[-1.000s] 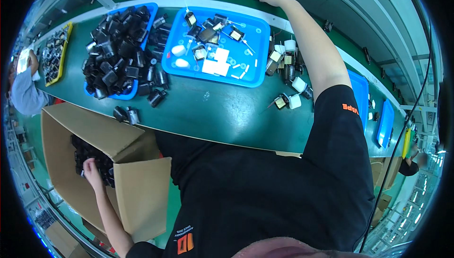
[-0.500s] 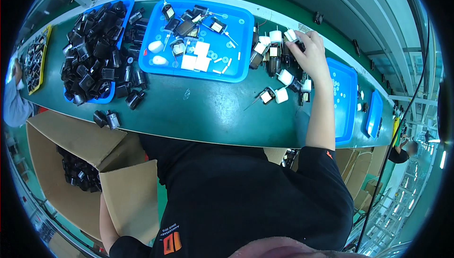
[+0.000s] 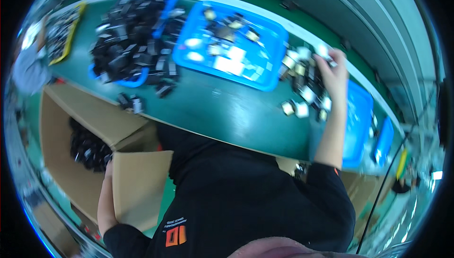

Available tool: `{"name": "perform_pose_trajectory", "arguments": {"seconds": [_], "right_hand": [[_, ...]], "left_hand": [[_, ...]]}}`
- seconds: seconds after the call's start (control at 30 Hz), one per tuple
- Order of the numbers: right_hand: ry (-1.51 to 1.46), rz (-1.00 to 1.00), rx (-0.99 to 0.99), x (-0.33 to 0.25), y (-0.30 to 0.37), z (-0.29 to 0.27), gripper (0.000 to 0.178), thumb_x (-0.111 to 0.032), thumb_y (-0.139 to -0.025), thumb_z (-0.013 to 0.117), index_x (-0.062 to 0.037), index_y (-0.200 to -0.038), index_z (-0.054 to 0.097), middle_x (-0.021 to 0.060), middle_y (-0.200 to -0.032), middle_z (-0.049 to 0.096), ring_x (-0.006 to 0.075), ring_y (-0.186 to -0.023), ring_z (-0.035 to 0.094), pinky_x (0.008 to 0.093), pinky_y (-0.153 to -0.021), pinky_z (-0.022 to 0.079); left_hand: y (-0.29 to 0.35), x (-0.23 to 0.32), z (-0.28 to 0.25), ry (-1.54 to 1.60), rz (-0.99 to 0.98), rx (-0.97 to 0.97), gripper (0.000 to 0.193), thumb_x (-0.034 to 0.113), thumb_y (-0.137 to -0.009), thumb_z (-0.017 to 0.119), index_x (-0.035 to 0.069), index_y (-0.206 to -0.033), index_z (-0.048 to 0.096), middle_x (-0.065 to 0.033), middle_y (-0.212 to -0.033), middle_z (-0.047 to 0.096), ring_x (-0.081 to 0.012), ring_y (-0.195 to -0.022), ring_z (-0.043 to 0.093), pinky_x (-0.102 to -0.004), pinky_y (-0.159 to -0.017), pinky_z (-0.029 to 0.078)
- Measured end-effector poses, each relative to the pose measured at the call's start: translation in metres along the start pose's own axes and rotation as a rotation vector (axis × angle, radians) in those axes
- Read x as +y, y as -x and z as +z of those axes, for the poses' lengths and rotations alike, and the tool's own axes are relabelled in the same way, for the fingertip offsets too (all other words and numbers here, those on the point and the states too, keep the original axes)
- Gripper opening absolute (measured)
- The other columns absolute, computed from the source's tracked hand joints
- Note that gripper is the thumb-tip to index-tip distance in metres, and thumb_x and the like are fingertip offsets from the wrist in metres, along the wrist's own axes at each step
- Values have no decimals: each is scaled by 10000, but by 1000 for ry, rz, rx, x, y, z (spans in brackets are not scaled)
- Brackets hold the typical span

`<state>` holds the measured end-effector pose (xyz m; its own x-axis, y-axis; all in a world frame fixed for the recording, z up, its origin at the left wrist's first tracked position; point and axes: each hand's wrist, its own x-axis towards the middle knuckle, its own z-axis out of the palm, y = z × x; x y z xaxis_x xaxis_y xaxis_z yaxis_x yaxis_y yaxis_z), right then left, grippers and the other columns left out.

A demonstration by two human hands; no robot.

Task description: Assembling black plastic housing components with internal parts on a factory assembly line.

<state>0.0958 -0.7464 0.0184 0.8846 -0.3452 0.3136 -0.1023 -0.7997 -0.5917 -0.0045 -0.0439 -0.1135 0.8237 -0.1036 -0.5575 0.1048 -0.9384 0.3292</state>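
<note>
At the far right of the bench, my right hand [image 3: 335,71] is closed, thumb and fingers pinched on a small black part with a white cap [image 3: 323,51]. Beneath and beside it lies a cluster of similar black parts with white caps [image 3: 307,93]. My left hand [image 3: 109,167] reaches down into an open cardboard box [image 3: 71,182] at the lower left, against a heap of black parts [image 3: 87,147]. The box flap hides part of that wrist, and the fingers are too unclear to read. Motion blurs the whole picture.
A blue tray [image 3: 272,82] holds black parts, white blocks and small washers. Left of it, black housings [image 3: 125,45] overflow another blue tray. More blue trays stand right of my forearm [image 3: 357,130]. A yellow-edged tray [image 3: 68,45] and another person's sleeve [image 3: 30,71] are at far left.
The view has swung, shifting the bench rightward in the picture. My left hand has come into sight deeper in the box, by the black parts. My right hand stays at the white-capped cluster.
</note>
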Motion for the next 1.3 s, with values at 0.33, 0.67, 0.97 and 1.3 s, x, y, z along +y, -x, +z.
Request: {"name": "perform_pose_trajectory", "arguments": {"seconds": [0.33, 0.67, 0.97, 1.3], "right_hand": [[-1575, 273, -210, -82, -11, 30, 356, -72, -958, 556, -12, -1292, 449, 162, -1247, 538, 154, -899, 539, 259, -801, 434], [-2082, 228, -715, -237, 11, 76, 376, -94, -965, 546, -32, -1331, 483, 119, -1196, 493, 167, -893, 431, 267, -724, 411], [-1823, 328, -1045, -255, 40, 78, 333, -25, -906, 542, -29, -1235, 490, 176, -1085, 608, 256, -798, 662, 307, -592, 561], [-1410, -30, -952, -262, 48, 87, 357, 39, -792, 713, -1, -1113, 564, 68, -989, 630, 102, -828, 642, 232, -711, 529]], "left_hand": [[57, -71, -46, 603, -311, 372, 205, 122, -849, 586, 29, -1032, 592, -45, -770, 633, -124, -644, 612, -293, -563, 505], [95, 84, -171, 1493, 398, 701, 317, 0, -779, 537, 87, -1083, 525, -52, -929, 574, -147, -754, 564, -250, -627, 449], [45, 220, -173, 1483, 863, 278, 401, 402, -956, 453, 35, -1105, 519, -112, -1014, 536, -188, -762, 507, -279, -648, 404], [17, 263, -148, 1760, 641, 177, 372, 260, -1029, 389, 6, -1256, 537, -86, -910, 614, -173, -757, 586, -256, -680, 478]]}}
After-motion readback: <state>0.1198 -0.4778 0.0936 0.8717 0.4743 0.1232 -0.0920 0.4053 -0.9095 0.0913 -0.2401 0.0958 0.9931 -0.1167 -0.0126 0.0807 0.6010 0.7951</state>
